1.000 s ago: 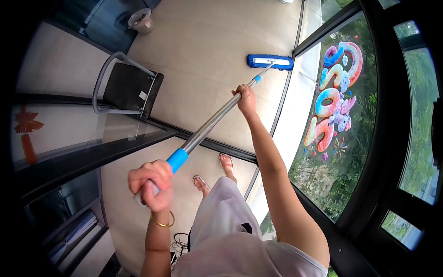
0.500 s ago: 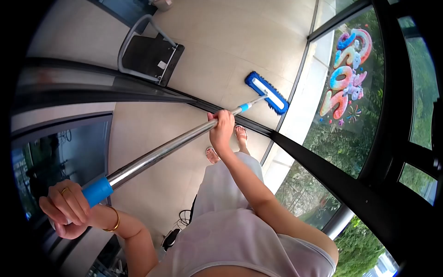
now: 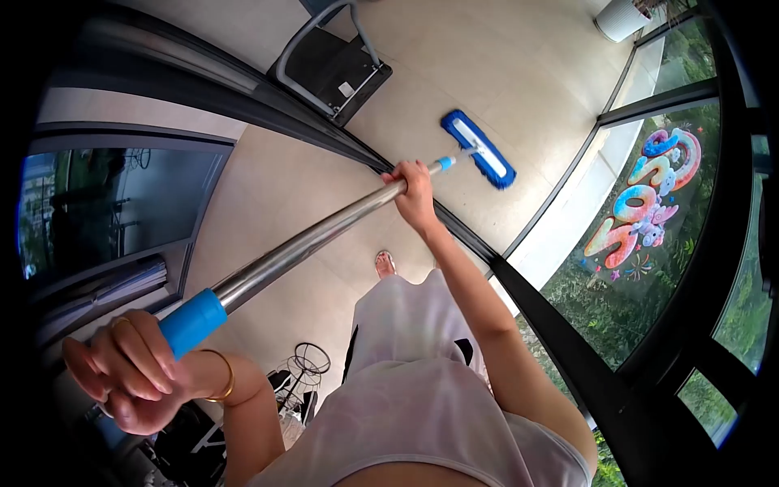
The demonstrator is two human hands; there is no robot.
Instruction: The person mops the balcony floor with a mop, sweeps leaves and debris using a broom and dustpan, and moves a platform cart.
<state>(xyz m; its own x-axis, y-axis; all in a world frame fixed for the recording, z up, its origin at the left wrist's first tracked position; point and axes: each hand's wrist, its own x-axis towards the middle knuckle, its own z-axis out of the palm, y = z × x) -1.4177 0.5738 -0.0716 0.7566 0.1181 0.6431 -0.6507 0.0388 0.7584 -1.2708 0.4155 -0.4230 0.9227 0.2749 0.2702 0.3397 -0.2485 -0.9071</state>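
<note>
While the pale beige tiled floor (image 3: 527, 65) stretches beneath everything, a tall dark-framed window pane (image 3: 625, 304) with greenery behind it lines the right side, and a dark glass-fronted cabinet (image 3: 130, 199) stands at the left. A long-handled flat mop slants across the middle on its silver metal pole (image 3: 312, 238), from the person's left hand at the lower left to its head beyond the dark floor track (image 3: 471, 226). On the far side of that track, near the mop head, stands a black flat platform (image 3: 333, 73) with a grey tubular handle, and a multicoloured decal of puffy numerals (image 3: 645, 199) is on the glass. The oblong blue fringed mop head (image 3: 479, 150) with a white plate lies on the tiles, just past the right hand and well apart from the left. A ribbed white planter (image 3: 621, 20) sits at the upper right. The left hand (image 3: 126, 369) is curled round the upper end of the mop, against a thick bright-blue sleeve (image 3: 195, 323); the right hand (image 3: 415, 195) is wrapped round the pole farther down, just above a small light-blue collar (image 3: 445, 164). A thin gold bangle (image 3: 230, 381) circles the left wrist, and a slim gold ring (image 3: 120, 323) is on a left finger.
</note>
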